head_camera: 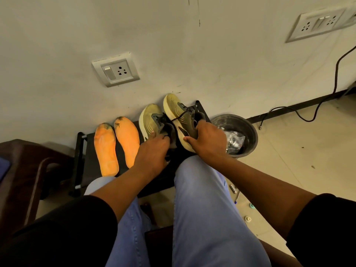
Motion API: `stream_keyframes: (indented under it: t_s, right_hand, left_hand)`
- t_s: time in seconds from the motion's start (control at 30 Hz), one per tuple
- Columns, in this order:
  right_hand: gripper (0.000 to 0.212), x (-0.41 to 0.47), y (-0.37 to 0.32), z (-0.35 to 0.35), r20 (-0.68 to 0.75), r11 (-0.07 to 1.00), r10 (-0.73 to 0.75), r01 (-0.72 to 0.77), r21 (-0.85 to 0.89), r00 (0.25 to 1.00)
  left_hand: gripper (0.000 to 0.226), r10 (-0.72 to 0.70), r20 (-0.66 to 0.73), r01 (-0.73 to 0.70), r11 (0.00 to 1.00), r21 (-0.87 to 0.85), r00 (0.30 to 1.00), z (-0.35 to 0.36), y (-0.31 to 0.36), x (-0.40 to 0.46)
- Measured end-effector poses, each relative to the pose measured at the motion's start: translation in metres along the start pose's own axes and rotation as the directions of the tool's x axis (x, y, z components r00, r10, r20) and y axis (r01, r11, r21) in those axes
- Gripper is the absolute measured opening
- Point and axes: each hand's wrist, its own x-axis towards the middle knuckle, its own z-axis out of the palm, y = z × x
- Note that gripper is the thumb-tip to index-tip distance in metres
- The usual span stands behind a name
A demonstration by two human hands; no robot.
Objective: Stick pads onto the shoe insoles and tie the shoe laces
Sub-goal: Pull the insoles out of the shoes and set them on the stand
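— How many shoes (152, 120) and insoles (106, 149)?
— Two olive shoes at twelve o'clock, two orange insoles at ten.
— Anything else?
— One bin (248, 128) at two o'clock, two wall sockets (115, 69), two hands (154, 149).

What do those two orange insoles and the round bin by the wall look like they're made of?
The orange insoles look like soft foam with a matte fabric-like top; the surface seems creased and the toe ends carry dark wear marks. The bin looks like dark moulded plastic with a dull sheen on its rim, though painted metal cannot be ruled out.
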Motion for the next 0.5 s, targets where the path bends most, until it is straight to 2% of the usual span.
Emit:
stream_keyframes:
  t_s: [0.1, 0.17, 0.33, 0.4, 0.5]
  right_hand:
    - [0.048, -0.005, 0.0, 0.003, -0.026, 0.998, -0.003, 0.002, -0.067, 1.0]
    - [0.049, -0.007, 0.0, 0.007, -0.028, 0.994, -0.003, 0.0, -0.11, 1.0]
    - [0.048, -0.008, -0.002, 0.016, 0.002, 0.987, -0.011, 0.011, -0.16, 1.0]
    - [0.044, -0.005, -0.006, 0.019, 0.017, 0.983, -0.039, 0.042, -0.181, 0.999]
    - [0.028, -0.003, -0.014, 0.023, 0.091, 0.978, -0.106, 0.12, -0.168, 0.99]
  left_hand:
    - [0.024, 0.021, -0.167, -0.054, 0.98, -0.192, 0.986, 0.01, 0.002, -0.009]
    - [0.025, -0.022, -0.212, -0.038, 0.962, -0.271, 0.977, 0.021, 0.005, -0.014]
    - [0.025, -0.188, -0.2, 0.074, 0.879, -0.471, 0.962, 0.048, 0.0, -0.017]
    - [0.026, -0.201, -0.185, 0.09, 0.873, -0.479, 0.962, 0.053, -0.004, -0.016]
    - [0.029, -0.19, -0.169, 0.092, 0.881, -0.465, 0.967, 0.052, -0.006, -0.015]
